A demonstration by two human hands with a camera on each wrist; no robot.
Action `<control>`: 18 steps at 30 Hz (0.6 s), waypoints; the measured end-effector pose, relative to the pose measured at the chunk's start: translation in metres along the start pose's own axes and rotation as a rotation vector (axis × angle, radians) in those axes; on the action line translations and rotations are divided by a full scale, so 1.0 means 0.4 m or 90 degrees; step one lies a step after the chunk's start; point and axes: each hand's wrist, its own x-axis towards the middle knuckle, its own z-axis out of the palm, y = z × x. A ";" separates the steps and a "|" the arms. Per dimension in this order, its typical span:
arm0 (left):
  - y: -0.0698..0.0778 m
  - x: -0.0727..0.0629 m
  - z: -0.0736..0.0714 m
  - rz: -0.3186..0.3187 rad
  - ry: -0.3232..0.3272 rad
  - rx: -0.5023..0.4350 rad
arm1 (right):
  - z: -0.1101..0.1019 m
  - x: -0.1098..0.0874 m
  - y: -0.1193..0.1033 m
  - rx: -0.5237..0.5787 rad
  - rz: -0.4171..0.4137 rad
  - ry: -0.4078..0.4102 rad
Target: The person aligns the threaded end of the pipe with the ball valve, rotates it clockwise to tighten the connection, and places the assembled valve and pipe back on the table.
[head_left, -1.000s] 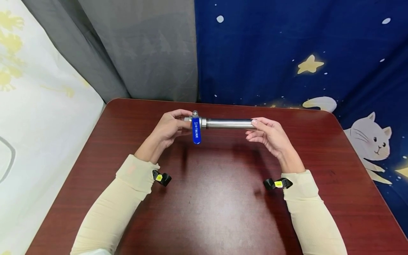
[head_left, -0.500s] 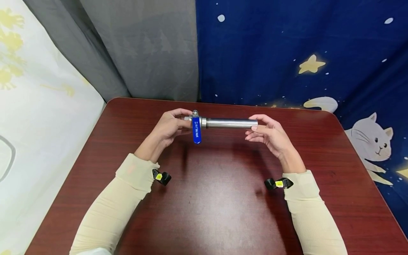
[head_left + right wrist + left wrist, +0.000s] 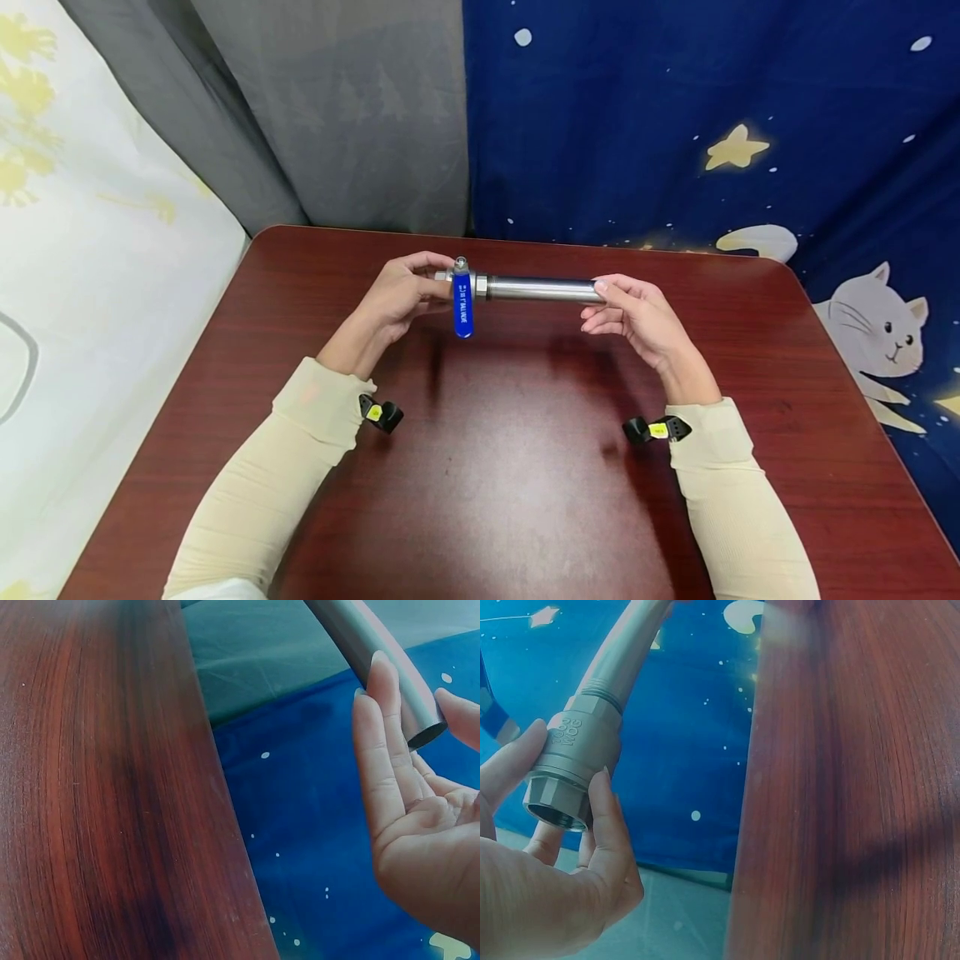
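Observation:
A metal ball valve (image 3: 581, 746) with a blue lever handle (image 3: 463, 307) sits at the left end of a smooth steel pipe (image 3: 543, 288). Thread rings (image 3: 604, 691) show where the two join. My left hand (image 3: 397, 293) grips the valve body between thumb and fingers; its open hexagonal end (image 3: 555, 802) faces the left wrist camera. At the far end of the pipe, my right hand (image 3: 639, 321) pinches it, thumb on the near side and fingers behind and below. The hollow pipe end (image 3: 427, 736) shows in the right wrist view. Pipe and valve are held level above the table.
A reddish-brown wooden table (image 3: 495, 467) lies below both arms, with its rounded far edge just beyond the hands. Behind it hang a grey curtain (image 3: 360, 108) and a blue curtain (image 3: 600, 108) with stars and a cat. White printed cloth (image 3: 105, 275) covers the left side.
My right thumb slid down off the pipe end half a second ago and is now back up over it. The left hand keeps its grip, and the valve and handle look unchanged.

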 end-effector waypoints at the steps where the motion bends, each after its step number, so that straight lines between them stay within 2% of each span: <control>1: 0.000 0.000 0.000 0.000 0.001 0.002 | 0.000 0.001 0.000 -0.004 0.004 0.005; 7: 0.001 -0.001 0.000 0.001 0.005 -0.003 | 0.001 0.001 0.000 -0.021 0.005 0.014; 18: -0.002 -0.002 -0.004 0.003 0.005 -0.014 | -0.003 -0.003 0.003 0.010 -0.038 -0.055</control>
